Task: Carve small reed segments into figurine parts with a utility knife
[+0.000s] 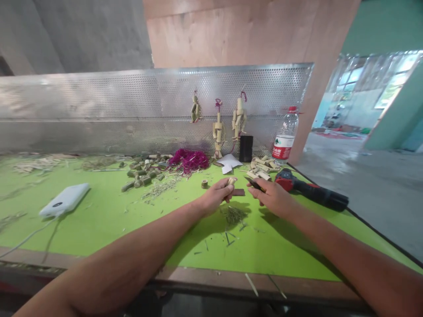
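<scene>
My left hand [218, 194] is closed on a short pale piece of bamboo [231, 181], its end poking out above the thumb. In my right hand [269, 195] is a dark utility knife [255, 184], its tip pointing left toward the bamboo piece, the two apart. A small brown strip [239, 192] lies just beyond my left fingers. Below the hands is a small heap of thin shavings [234, 215] on the green table top [139, 233]. One short bamboo ring [204, 183] stands left of my left hand.
Bamboo pieces [142, 176], purple string [189, 160] and cut segments [262, 166] lie toward the perforated metal panel [132, 101], where jointed bamboo figures [218, 132] hang. A cordless power tool [313, 191] and a bottle [284, 136] are at right, a white power bank [65, 200] at left.
</scene>
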The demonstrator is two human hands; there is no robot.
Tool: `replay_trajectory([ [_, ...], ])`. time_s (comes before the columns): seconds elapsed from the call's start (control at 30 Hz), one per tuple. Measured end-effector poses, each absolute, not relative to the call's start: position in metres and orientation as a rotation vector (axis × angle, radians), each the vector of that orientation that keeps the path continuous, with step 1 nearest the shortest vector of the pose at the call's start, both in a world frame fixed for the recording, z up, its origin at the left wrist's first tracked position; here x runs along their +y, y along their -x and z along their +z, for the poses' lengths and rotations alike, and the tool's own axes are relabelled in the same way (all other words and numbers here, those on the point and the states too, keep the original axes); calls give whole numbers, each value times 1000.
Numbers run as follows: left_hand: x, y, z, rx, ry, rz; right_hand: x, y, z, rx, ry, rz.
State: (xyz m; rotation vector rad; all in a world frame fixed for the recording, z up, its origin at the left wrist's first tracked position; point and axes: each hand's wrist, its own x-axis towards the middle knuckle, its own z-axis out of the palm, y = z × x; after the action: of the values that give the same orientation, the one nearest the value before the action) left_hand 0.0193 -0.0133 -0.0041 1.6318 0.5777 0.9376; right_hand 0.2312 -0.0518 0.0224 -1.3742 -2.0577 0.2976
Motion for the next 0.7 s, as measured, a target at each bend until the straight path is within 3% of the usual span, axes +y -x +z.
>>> replay_trajectory([
  [0.4,-18,-22,-4,515,-1603,893,-61,-213,16,-2129,1271,123],
  [0.7,-21,-22,-3,562,-1708,890,-60,-214,12,-2101,1225,240],
])
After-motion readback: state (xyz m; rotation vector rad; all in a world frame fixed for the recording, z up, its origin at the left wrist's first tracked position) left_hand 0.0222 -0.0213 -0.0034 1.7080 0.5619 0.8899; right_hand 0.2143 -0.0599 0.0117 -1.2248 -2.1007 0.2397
